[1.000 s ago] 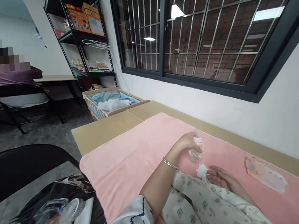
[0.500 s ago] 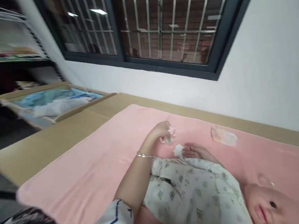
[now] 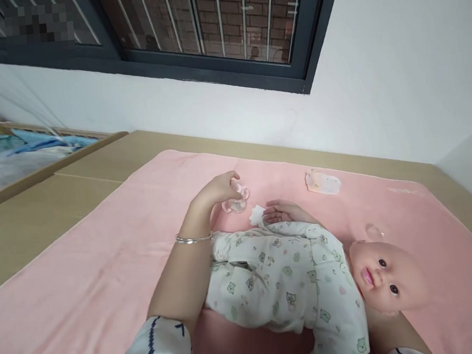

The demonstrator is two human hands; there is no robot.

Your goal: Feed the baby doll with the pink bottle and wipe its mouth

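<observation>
The left hand had its grip closed round a small pink-handled bottle over the pink blanket, near the doll, whose sleeve the right hand lay beside, its grip impossible to tell.

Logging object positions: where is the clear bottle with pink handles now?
In the head view, the bottle is near the centre, at the left hand, over the soft pink blanket, just left of the jagged white piece.
</observation>
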